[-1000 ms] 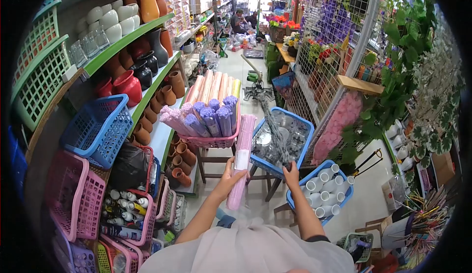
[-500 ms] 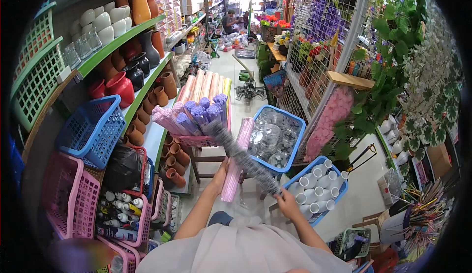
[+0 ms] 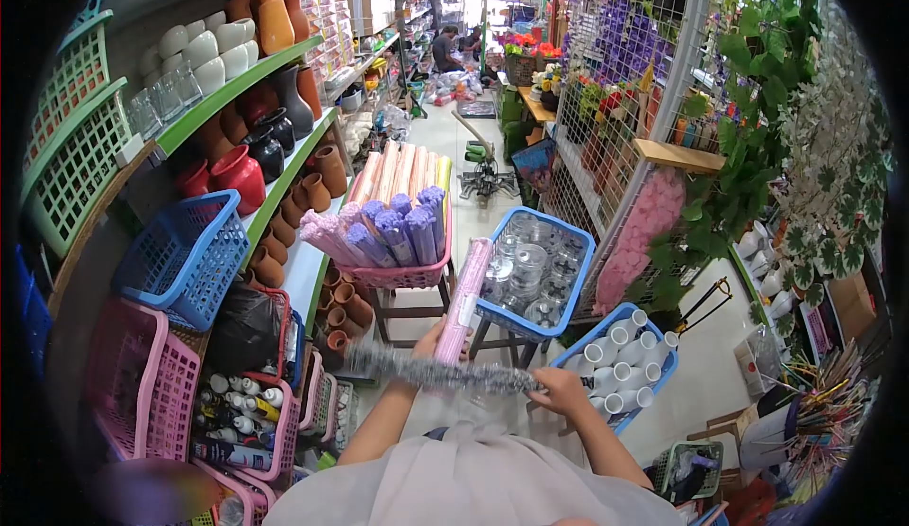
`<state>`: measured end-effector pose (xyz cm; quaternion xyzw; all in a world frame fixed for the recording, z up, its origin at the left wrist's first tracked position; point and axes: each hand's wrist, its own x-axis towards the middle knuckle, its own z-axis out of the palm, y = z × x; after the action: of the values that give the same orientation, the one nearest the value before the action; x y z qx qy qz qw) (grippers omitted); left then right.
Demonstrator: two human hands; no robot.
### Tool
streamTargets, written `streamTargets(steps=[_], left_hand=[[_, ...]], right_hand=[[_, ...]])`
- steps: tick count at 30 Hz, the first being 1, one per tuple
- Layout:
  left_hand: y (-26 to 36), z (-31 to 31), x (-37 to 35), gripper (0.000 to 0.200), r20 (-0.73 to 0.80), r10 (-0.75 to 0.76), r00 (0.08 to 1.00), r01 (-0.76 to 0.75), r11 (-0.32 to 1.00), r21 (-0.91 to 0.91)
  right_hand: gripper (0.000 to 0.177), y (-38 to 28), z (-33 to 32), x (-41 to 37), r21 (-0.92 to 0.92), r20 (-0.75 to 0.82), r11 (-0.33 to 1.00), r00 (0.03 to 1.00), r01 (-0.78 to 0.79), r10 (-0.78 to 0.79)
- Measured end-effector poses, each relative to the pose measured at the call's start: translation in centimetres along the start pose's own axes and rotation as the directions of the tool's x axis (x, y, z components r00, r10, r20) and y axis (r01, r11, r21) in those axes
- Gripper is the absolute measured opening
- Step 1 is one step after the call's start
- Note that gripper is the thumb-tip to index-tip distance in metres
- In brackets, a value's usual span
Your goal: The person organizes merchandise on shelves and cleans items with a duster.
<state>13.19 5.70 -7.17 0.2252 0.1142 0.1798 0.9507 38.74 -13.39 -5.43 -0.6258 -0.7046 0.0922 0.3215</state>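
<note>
My left hand (image 3: 429, 340) is closed around the lower part of a pink plastic-wrapped bundle of sticks (image 3: 466, 294), which tilts upward. My right hand (image 3: 561, 390) grips one end of a shaggy grey duster (image 3: 407, 365). The duster lies nearly level, blurred by motion, and crosses in front of the bundle's lower end and my left wrist. Just beyond my left hand stands a pink basket (image 3: 398, 276) packed with purple bundles (image 3: 393, 228) and pale peach rolls (image 3: 393, 171). A blue basket of clear plastic containers (image 3: 530, 263) is right of the pink bundle.
White vases (image 3: 620, 374) fill a blue basket at the right. Shelves with clay pots (image 3: 327, 168) line the left, above pink baskets (image 3: 156, 398). A wire rack (image 3: 615, 100) of artificial flowers stands right. A metal-based stand (image 3: 487, 180) and a seated person (image 3: 445, 51) are farther down the aisle.
My right hand has swung the duster: its far end moved down and left, from slanting over the pink bundle's middle to nearly level near its bottom. My left hand still holds the bundle.
</note>
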Motion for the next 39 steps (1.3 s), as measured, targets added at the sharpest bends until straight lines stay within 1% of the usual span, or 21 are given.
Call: streamTargets(steps=[2,4,5,6,8,11,14,16,18,20,22,23,26,27,28,30,32,34,36,38,39], left_hand=[[0.2,3.1,-1.3,0.054,-0.094,-0.007,0.996,0.016,0.996,0.091],[-0.4,6.7,-1.8,0.049,-0.401,0.163,0.901,-0.050,0.959,0.278],[-0.7,3.3,-0.7,0.047,-0.163,0.074,0.984,-0.056,0.992,0.112],[-0.8,3.3,-0.6,0.047,-0.165,0.079,0.983,-0.061,0.992,0.110],[-0.9,3.2,-0.7,0.044,-0.116,0.103,0.988,-0.091,0.991,0.098],[-0.5,2.6,-1.1,0.042,-0.055,0.080,0.995,-0.079,0.997,0.026],[-0.5,4.1,-1.9,0.040,-0.049,0.172,0.984,-0.167,0.981,0.101],[-0.6,3.7,-1.7,0.048,-0.136,0.101,0.986,-0.075,0.979,0.187],[-1.1,3.8,-1.6,0.045,-0.144,0.132,0.981,-0.110,0.983,0.148],[-1.1,4.1,-1.6,0.046,-0.154,0.157,0.976,-0.142,0.985,0.101],[-0.7,4.3,-2.0,0.046,-0.143,0.120,0.983,-0.104,0.988,0.112],[-0.5,4.3,-2.1,0.046,-0.135,0.087,0.987,-0.070,0.990,0.123],[-1.6,2.8,-1.8,0.055,-0.327,0.313,0.892,-0.133,0.872,0.471],[-1.7,1.7,-1.6,0.059,-0.367,0.135,0.920,-0.025,0.957,0.289],[-1.8,2.4,-1.7,0.059,-0.368,0.132,0.920,-0.023,0.958,0.286],[-1.7,3.8,-1.8,0.061,-0.280,0.226,0.933,-0.115,0.925,0.363],[-1.4,3.5,-1.5,0.062,-0.209,0.182,0.961,-0.120,0.953,0.279],[-1.3,1.9,-0.9,0.064,0.046,0.142,0.989,-0.145,0.988,0.057],[-1.2,2.0,-0.9,0.067,0.127,0.079,0.989,-0.082,0.997,0.014],[-2.0,5.3,-1.6,0.066,-0.425,0.259,0.868,-0.175,0.958,0.225],[-0.8,4.6,-1.2,0.060,0.076,0.124,0.989,-0.126,0.992,0.013]], right_hand=[[0.034,0.1,-0.6,-0.2,-0.090,0.027,0.987,0.991,0.130,-0.128],[0.035,0.1,-0.5,0.1,-0.095,-0.082,0.992,0.993,0.080,-0.088],[0.035,-0.1,-0.3,0.5,-0.052,-0.160,0.984,0.974,-0.170,0.159],[0.035,-0.7,-0.2,1.0,0.011,-0.226,0.914,0.890,-0.404,0.396],[0.036,-1.7,-0.2,0.9,0.059,-0.206,0.885,0.862,-0.462,0.464],[0.035,-1.4,0.1,-0.9,-0.056,0.088,0.997,0.995,0.052,-0.046],[0.035,0.2,0.0,-0.8,-0.100,0.026,0.989,0.994,0.109,-0.107],[0.035,0.2,0.0,-0.1,-0.078,-0.091,0.997,0.996,-0.007,0.000],[0.035,-0.5,0.1,1.2,0.110,-0.199,0.866,0.843,-0.488,0.501],[0.035,-1.6,-0.7,1.0,0.020,-0.122,0.851,0.844,-0.525,0.523],[0.032,-1.7,-0.5,-0.7,-0.005,-0.026,1.000,1.000,-0.010,0.010],[0.031,-1.3,-1.0,-0.8,-0.101,0.136,0.993,0.990,0.061,-0.047],[0.036,1.1,-0.7,-1.1,-0.135,-0.062,0.990,0.996,0.049,-0.057],[0.036,1.0,-0.3,-0.7,-0.096,-0.106,0.982,0.982,-0.165,0.154],[0.036,0.3,-0.4,0.0,-0.097,-0.103,0.981,0.982,-0.167,0.157],[0.033,-1.5,-0.8,1.0,0.077,-0.189,0.890,0.870,-0.449,0.455],[0.031,-2.4,-1.2,0.5,0.042,-0.160,0.900,0.887,-0.433,0.434],[0.031,-1.9,-1.0,-0.7,-0.073,0.037,0.995,0.997,0.066,-0.063],[0.032,-1.2,-1.4,-0.8,-0.181,0.140,0.976,0.985,0.124,-0.099],[0.032,-0.2,-0.8,-0.9,-0.048,-0.087,0.995,0.993,-0.085,0.081],[0.033,-0.9,-1.1,-0.4,-0.043,-0.109,0.952,0.948,-0.303,0.297]])
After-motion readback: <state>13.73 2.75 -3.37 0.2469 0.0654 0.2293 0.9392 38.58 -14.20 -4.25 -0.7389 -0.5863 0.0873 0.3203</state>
